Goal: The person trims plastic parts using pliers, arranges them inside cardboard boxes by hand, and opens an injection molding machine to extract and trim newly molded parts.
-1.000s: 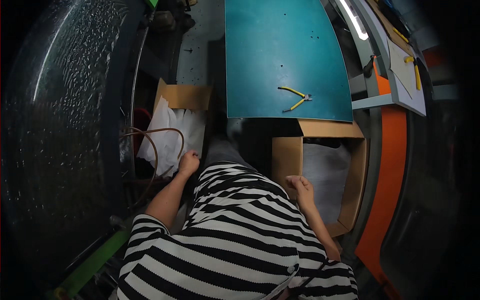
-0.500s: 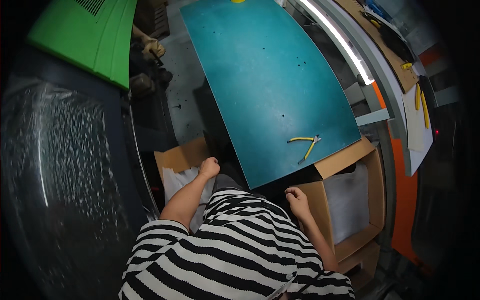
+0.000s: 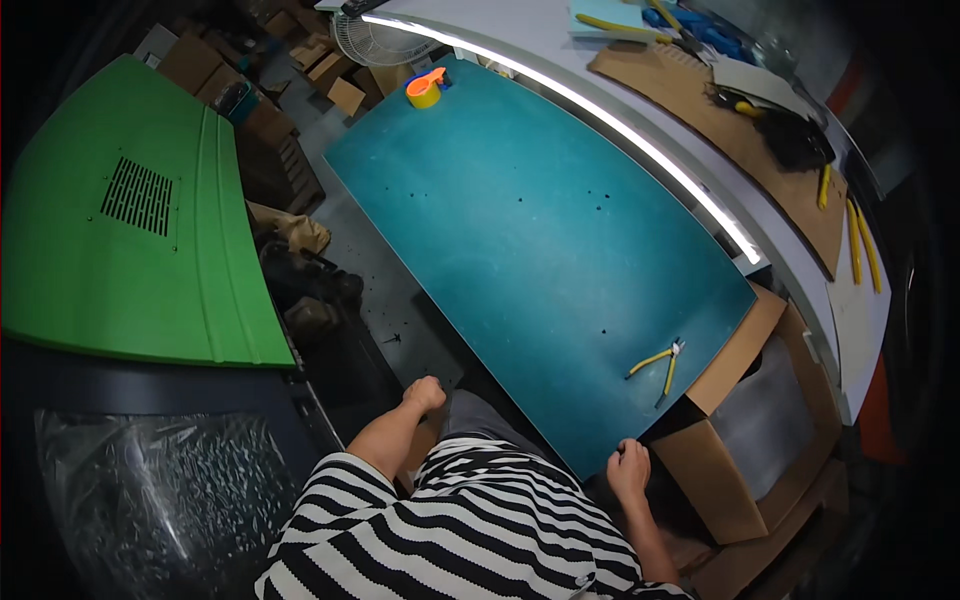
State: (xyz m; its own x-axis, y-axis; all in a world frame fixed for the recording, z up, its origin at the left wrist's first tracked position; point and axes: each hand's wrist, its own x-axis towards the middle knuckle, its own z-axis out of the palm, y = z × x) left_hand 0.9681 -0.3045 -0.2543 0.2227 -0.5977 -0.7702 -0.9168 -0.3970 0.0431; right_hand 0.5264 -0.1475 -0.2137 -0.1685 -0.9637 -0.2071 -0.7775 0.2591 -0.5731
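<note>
A person in a black-and-white striped shirt stands at the near end of a long, flat, teal rectangular table. The left hand is off the table's left long edge, apart from it, its fingers folded into a fist; whether anything lies inside the fist cannot be told. Some brown cardboard shows beneath that wrist, beside a leg in grey trousers. The right hand is by the table's near left corner, just beside the near edge, with its fingers curled; how tightly they close, and whether they touch the edge, cannot be made out.

A pair of pliers with slim yellow handles lies on the table close to the near edge, toward the near right corner, its handles spread in a V. Small dark specks dot the surface. At the far end, near the far left corner, sits a yellow and orange roll.

Against the near edge, to the right of the right hand, stands an open brown cardboard box with a grey sheet inside. A bright white light tube runs along the right long edge. To the left are a large green vented panel and crinkled clear plastic film.
</note>
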